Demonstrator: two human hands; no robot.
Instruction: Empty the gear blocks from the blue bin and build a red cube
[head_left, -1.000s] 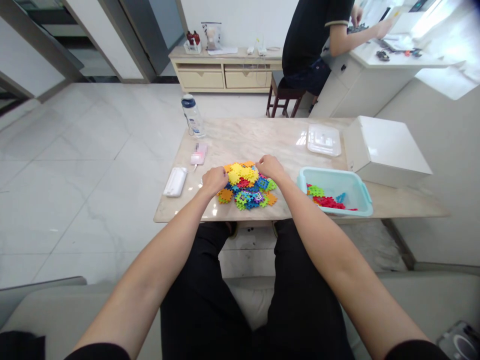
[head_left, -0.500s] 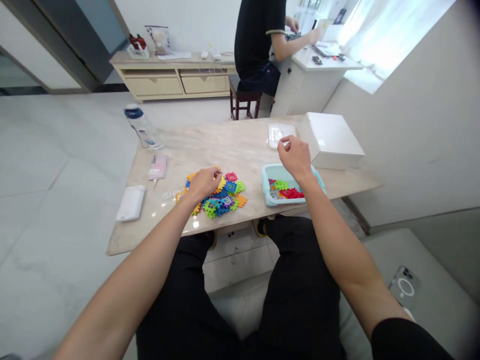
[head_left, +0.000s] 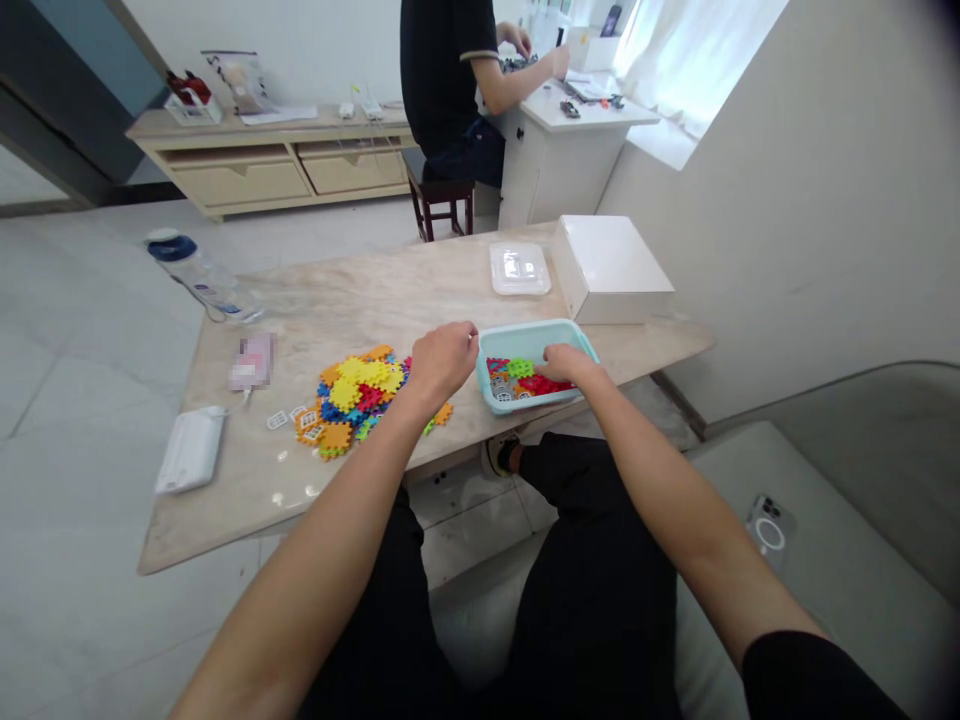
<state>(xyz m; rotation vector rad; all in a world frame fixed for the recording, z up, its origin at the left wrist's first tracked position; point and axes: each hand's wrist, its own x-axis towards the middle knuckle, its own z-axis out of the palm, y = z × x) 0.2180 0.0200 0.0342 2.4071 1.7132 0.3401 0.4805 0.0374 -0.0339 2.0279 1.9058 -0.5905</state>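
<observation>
Table point(head_left: 360, 290) slanting across mid-frame, open surface above centre, pale-blue tub point(head_left: 538, 338) right of centre by its near edge, gear-piece pile point(head_left: 364, 385) left of centre, left hand point(head_left: 442, 360) at tub's left rim, fingers curled narrow, right hand point(head_left: 574, 366) dipped inside near red pieces point(head_left: 541, 386), either hand's grip can't be told.

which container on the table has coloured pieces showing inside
The blue bin, where the right hand reaches in: red and green pieces show there. The clear tub and white box show none.
</observation>
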